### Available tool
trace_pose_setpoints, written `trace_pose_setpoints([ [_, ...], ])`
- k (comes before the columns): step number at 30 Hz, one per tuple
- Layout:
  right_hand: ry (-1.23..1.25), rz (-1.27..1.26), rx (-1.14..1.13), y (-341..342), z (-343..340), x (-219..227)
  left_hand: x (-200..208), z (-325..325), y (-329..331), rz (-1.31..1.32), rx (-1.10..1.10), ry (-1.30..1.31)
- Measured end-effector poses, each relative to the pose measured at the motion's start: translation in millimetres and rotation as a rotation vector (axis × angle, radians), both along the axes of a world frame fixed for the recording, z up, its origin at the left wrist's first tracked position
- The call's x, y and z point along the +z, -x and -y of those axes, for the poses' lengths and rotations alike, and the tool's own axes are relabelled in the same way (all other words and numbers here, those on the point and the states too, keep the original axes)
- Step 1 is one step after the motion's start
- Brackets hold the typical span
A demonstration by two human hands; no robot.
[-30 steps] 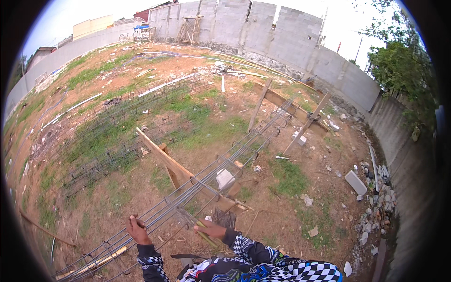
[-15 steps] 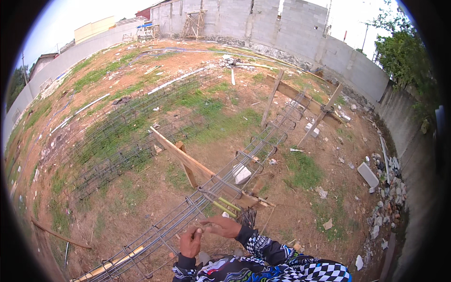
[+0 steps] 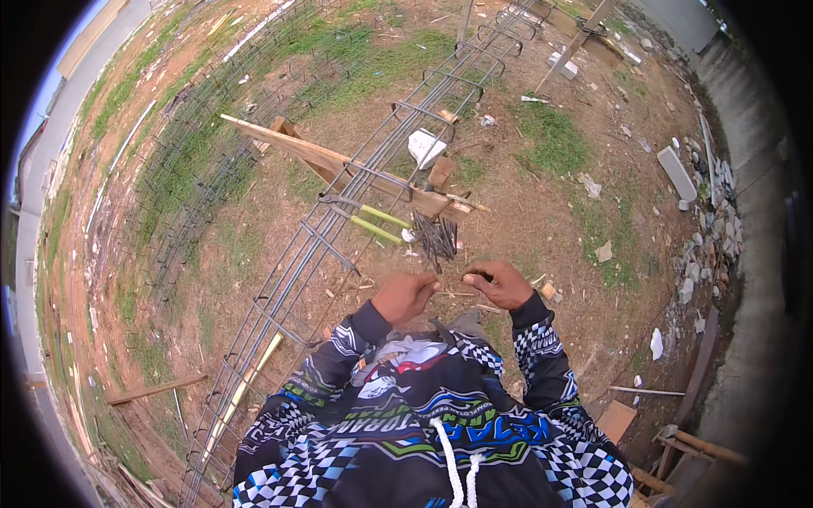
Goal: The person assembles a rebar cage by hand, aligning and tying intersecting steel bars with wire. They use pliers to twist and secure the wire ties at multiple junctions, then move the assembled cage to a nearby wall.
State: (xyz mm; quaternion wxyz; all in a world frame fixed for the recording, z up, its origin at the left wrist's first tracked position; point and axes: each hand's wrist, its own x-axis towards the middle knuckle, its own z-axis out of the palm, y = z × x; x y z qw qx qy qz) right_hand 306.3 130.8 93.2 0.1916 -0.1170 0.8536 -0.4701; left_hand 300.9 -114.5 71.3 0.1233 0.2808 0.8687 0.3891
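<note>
My left hand (image 3: 406, 296) and my right hand (image 3: 501, 284) are held a short way apart in front of my body, to the right of a long rebar cage (image 3: 288, 271). The fingers of each are pinched together; anything between them is too small to make out. Just beyond my hands lies a bundle of thin dark pieces (image 3: 436, 237) that look like cut tie wire. Pincers with yellow-green handles (image 3: 378, 229) lie with their jaws at the cage's bars, handles toward the bundle. The cage runs diagonally from lower left to upper right, with square stirrups around its long bars.
A wooden plank support (image 3: 288, 144) crosses beneath the cage. A white block (image 3: 426, 149) sits beside it. More rebar cages (image 3: 182, 199) lie on the grass at left. Rubble (image 3: 694, 254) lines the concrete wall (image 3: 754, 169) at right. A wooden post (image 3: 576, 46) stands at the far end.
The view has tilted down toward my body. My hands, close together beside the cage before, have drawn apart and sit farther right of it, the right hand beyond the wire bundle.
</note>
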Motion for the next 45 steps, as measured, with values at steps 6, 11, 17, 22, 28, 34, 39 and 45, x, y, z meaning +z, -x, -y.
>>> trace_pose_setpoints([
  [6,0.089,-0.226,-0.175,57,-51,-48,-49,-100,26,0.37,0.551,-0.83],
  [11,0.298,-0.056,0.133,87,-67,-77,-48,-135,54,0.64,0.646,-1.284],
  [17,0.207,-0.522,0.011,148,-77,-61,-24,-127,91,0.077,0.733,-0.719],
  [22,0.18,-0.731,-0.152,204,-39,-53,7,-94,166,-0.711,0.656,-0.121],
  [28,0.047,-0.918,-0.118,205,-24,-93,-19,-98,171,-0.446,0.747,-0.002],
  [34,0.142,-1.087,-0.068,233,-22,-45,47,-94,183,-0.916,0.697,0.047],
  [39,0.018,-1.197,0.13,256,-22,-66,5,-70,188,-0.587,0.701,0.041],
  [45,0.161,-0.748,0.132,274,-28,-125,-11,-89,199,-0.641,0.666,0.164],
])
